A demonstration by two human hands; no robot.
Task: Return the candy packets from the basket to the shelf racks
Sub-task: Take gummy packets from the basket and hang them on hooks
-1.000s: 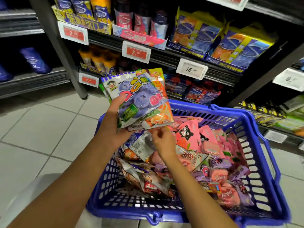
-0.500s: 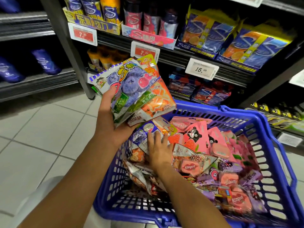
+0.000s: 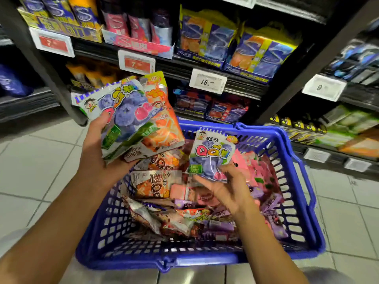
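**Sorting gummy packets out of the basket, stack building in the left hand**

The step in hand looks like gathering: like packets are being picked from the blue basket [image 3: 297, 181] before any go to the shelf racks [image 3: 225, 78].

The left hand [image 3: 96, 152] is closed around a fanned stack of candy packets [image 3: 133, 119], thumb on top of a blueberry gummy packet with an orange one behind it. The stack is held above the basket's far left corner, clear of the packets below.

The right hand [image 3: 227, 187] holds a single blueberry gummy packet [image 3: 211, 156] by its lower edge, pinched between thumb and fingers, with the other fingers spread loosely. The packet stands roughly upright over the middle of the basket, lifted off the heap.

The basket itself is well filled: orange gummy packets [image 3: 153, 183] lie near its left wall, pink packets [image 3: 256, 169] toward the far right, and purple wrappers [image 3: 272, 220] along the right wall. Most of the task therefore appears to remain.

The next move probably calls for bringing the single packet across to the stack, sliding it in beside its blueberry match, with the left thumb easing just enough to admit it without letting the fan slip. After that, the stack needs a matching shelf spot; none showing this brand can be made out on the racks in view.
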